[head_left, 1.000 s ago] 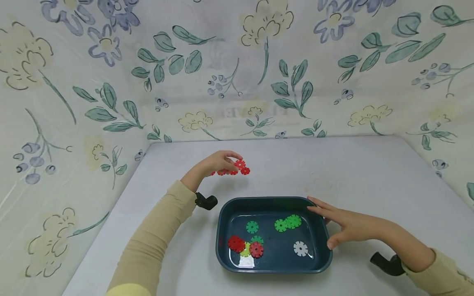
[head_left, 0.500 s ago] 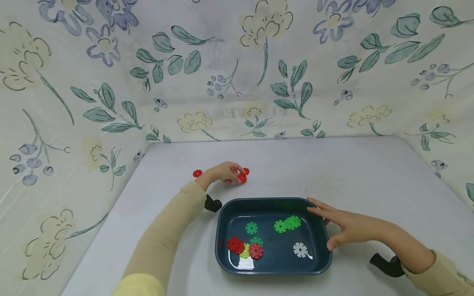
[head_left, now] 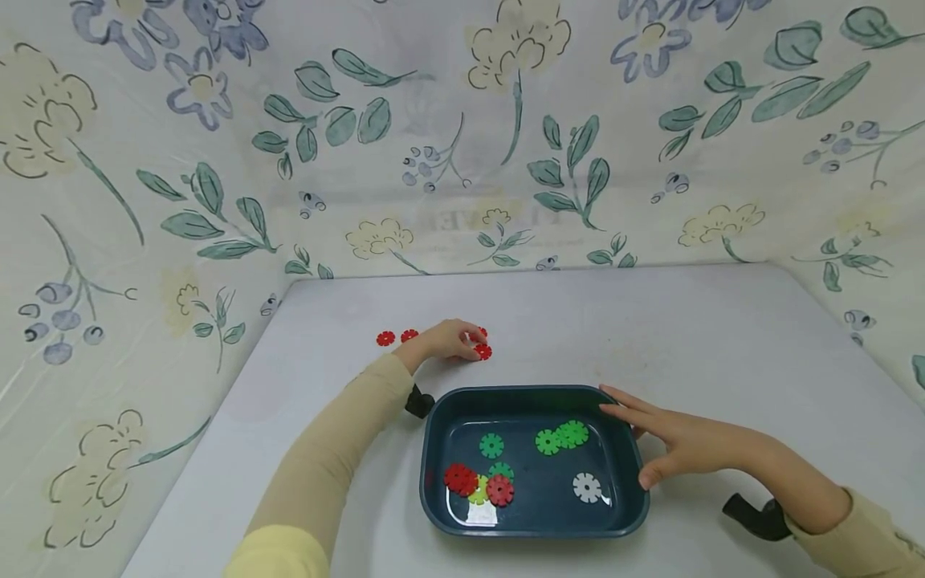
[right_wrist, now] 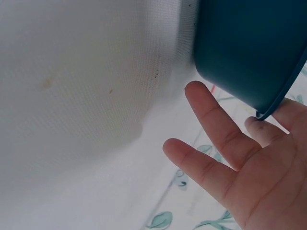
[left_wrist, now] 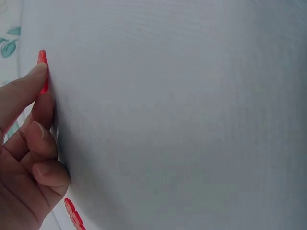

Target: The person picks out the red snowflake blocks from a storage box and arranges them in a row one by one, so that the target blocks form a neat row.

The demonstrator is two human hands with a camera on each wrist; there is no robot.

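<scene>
My left hand (head_left: 451,339) is low over the far part of the white table. Its thumb and forefinger pinch a red notched plastic disc (head_left: 483,352), seen edge-on in the left wrist view as a thin red disc (left_wrist: 42,56). Just behind it, another red disc (head_left: 483,331) is partly covered by the fingers. Two more red discs (head_left: 385,339) lie left of the wrist. With fingers spread, my right hand (head_left: 675,437) rests at the right rim of a dark blue tray (head_left: 535,531); the right wrist view shows some fingertips behind the tray wall (right_wrist: 249,52).
Inside the tray lie green discs (head_left: 548,441), a white disc (head_left: 587,487), and a red, pink and yellow cluster with a pink-red disc (head_left: 500,489) on top. A flower-patterned sheet (head_left: 448,160) borders the table (head_left: 694,321) at the back and sides.
My left hand has come down toward the table and shifted right with the red disc, uncovering two red discs on its left. The right hand and tray stay put.
</scene>
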